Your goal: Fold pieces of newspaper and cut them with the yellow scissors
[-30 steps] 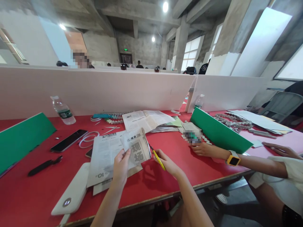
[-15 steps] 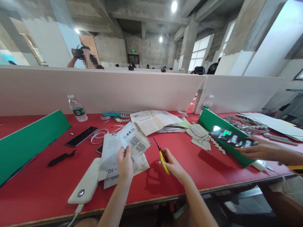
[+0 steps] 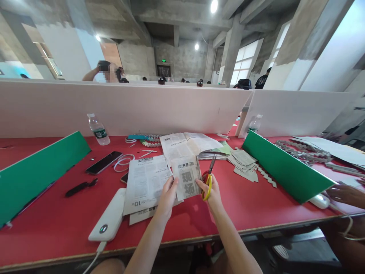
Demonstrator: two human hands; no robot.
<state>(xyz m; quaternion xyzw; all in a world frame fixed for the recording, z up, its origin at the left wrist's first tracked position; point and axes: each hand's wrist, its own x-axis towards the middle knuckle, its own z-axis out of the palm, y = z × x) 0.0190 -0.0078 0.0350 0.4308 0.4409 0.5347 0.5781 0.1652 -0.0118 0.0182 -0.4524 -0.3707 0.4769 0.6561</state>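
Observation:
Between my two hands is a small folded newspaper piece (image 3: pixel 186 179) with large dark characters. My left hand (image 3: pixel 169 194) pinches its left edge. My right hand (image 3: pixel 211 190) holds yellow-handled scissors (image 3: pixel 209 180), blades pointing up and away, while its fingertips touch the paper's right edge. Under and left of my left hand, a larger newspaper sheet (image 3: pixel 146 182) lies on the red table over another sheet. Behind the small piece, an unfolded newspaper (image 3: pixel 182 144) rests beside a stack of papers (image 3: pixel 215 154). Cut paper pieces (image 3: pixel 242 161) are piled to the right.
A white power bank (image 3: pixel 110 217), a phone (image 3: pixel 104 163), a black object (image 3: pixel 81 187) and a bottle (image 3: pixel 99 131) stand or lie left. Green boards (image 3: pixel 285 167) flank the space. A person's hand (image 3: pixel 346 195) is far right. White partitions (image 3: pixel 128 110) run behind.
The small newspaper piece has moved right and turned more upright; my right hand now touches it. The scissors' blades have swung to the right. The other person's hand and phone have withdrawn.

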